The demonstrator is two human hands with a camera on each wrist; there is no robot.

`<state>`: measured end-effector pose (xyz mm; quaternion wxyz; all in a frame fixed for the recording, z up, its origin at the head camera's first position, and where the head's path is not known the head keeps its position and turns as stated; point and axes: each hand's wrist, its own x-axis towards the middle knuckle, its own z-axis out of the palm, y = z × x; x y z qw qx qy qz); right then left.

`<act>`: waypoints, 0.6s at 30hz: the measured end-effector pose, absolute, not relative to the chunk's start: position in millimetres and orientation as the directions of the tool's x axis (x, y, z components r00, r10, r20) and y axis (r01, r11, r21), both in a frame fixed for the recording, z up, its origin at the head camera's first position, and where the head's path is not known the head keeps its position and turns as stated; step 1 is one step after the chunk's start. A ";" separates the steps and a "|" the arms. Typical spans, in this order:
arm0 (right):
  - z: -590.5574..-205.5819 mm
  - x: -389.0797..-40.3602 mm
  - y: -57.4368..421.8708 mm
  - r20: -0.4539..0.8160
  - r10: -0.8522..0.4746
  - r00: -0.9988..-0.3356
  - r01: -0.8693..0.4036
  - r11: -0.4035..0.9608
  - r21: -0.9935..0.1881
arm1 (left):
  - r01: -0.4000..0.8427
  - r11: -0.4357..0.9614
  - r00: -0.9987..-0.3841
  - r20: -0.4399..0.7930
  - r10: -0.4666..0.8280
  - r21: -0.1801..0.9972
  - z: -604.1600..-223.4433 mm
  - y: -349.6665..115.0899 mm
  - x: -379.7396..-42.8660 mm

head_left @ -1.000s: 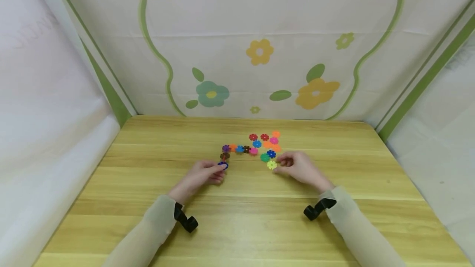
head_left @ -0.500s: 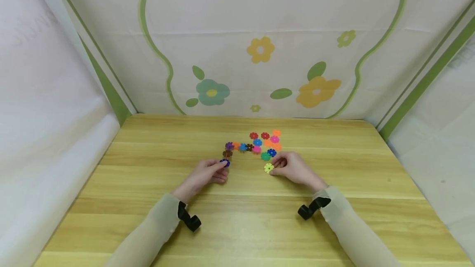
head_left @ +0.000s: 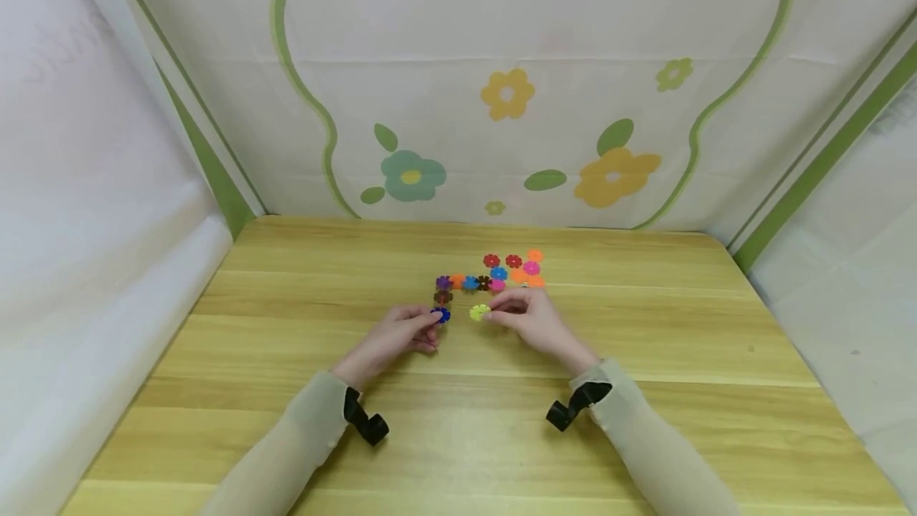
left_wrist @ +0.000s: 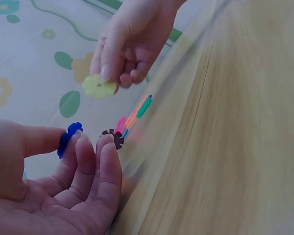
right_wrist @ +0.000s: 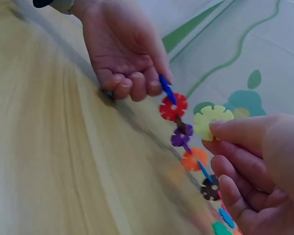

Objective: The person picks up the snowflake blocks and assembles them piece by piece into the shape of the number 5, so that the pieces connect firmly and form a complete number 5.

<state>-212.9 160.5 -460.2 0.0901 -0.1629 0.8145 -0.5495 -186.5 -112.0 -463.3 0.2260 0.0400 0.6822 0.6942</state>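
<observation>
My left hand pinches a dark blue notched flower disc between thumb and fingers. That disc is the near end of an L-shaped chain of interlocked discs; a red disc is joined to it, followed by a brown disc and a purple one at the corner. From there the chain runs right through orange, light blue and dark brown to a pink disc. My right hand pinches a yellow flower disc by its edge, apart from the blue disc and to its right.
Loose discs lie beyond the right hand: two red, a light blue, a pink and several orange. A green disc is hidden behind the hand in the head view. A flowered cloth stands behind the wooden table.
My right hand has drawn the yellow disc leftward, away from the loose discs and closer to the blue disc. My left hand keeps its pinch, shifted slightly to the right.
</observation>
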 end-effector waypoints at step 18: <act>-473.3 -210.6 133.1 0.107 -0.372 -0.922 -0.213 0.258 -0.942 | -0.255 -0.035 -0.932 -0.236 0.276 0.966 -468.7 -100.5 -184.5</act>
